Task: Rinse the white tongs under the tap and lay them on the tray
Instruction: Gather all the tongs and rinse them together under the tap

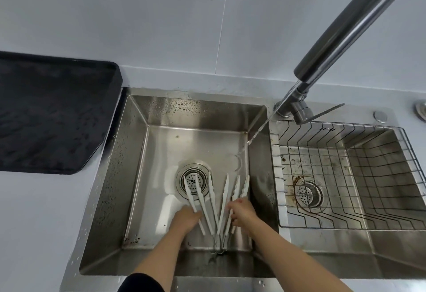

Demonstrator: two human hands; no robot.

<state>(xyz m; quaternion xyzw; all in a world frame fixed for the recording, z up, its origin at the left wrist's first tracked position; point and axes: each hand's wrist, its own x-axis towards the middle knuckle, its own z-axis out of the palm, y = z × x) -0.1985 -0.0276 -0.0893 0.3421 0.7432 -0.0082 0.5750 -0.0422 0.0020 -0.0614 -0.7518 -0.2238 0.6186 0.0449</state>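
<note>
Three pairs of white tongs [213, 202] lie fanned out on the floor of the left sink basin [138, 144], tips pointing away from me over the drain strainer [193, 182]. My left hand [186, 219] rests on the leftmost pair. My right hand [242, 211] touches the rightmost pair, fingers curled over its arms. Whether either hand grips its pair I cannot tell. The tap [350, 29] reaches in from the upper right and a thin stream of water [260, 128] falls to the basin's far right. The black tray [53, 114] lies on the counter to the left.
The right basin holds a wire rack [345, 176] over its own drain [307, 193]. The tap's lever [322, 113] sticks out behind it. The white counter [34, 222] runs along the left, and water drops speckle the sink's left rim.
</note>
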